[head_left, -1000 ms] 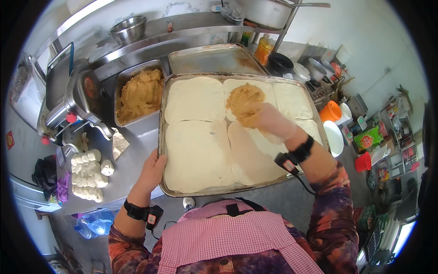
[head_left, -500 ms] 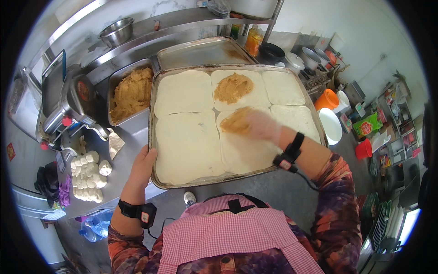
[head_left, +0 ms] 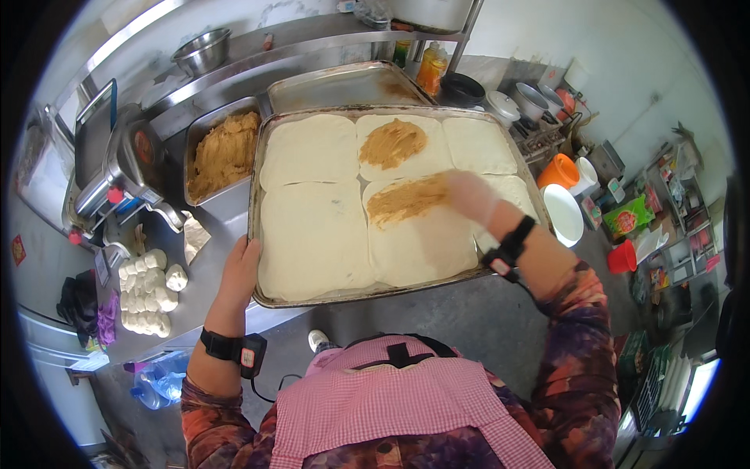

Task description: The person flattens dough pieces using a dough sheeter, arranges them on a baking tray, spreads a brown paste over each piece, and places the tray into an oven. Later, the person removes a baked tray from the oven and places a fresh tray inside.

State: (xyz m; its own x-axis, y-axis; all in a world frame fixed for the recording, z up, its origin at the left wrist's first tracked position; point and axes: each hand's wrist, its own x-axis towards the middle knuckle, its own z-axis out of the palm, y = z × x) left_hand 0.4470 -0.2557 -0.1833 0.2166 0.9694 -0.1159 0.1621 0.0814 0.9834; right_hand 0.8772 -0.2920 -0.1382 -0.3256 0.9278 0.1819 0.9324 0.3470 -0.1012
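Note:
My left hand [head_left: 239,270] grips the left rim of a large metal baking tray [head_left: 328,301]. Flat pale sheets of dough [head_left: 314,234] lie on it in two rows. Over the near middle sheet, my right hand [head_left: 473,198] is blurred by motion, touching the end of a smeared brown paste streak [head_left: 406,200]; its fingers cannot be made out. A second brown paste patch [head_left: 393,144] covers part of the far middle sheet. Left of the tray, a deep metal pan [head_left: 190,160] holds more brown paste.
Dough balls [head_left: 146,293] sit on the steel counter at left, near a steel machine [head_left: 133,160]. Behind the large tray lies another tray [head_left: 336,87]. An oil bottle [head_left: 431,70] and black pan [head_left: 463,89] stand at the back. Buckets [head_left: 562,215] are at right.
My right hand has moved right and slightly away from me, and the paste beneath it is drawn into a longer streak. The tray has shifted slightly left and away, with my left hand on it.

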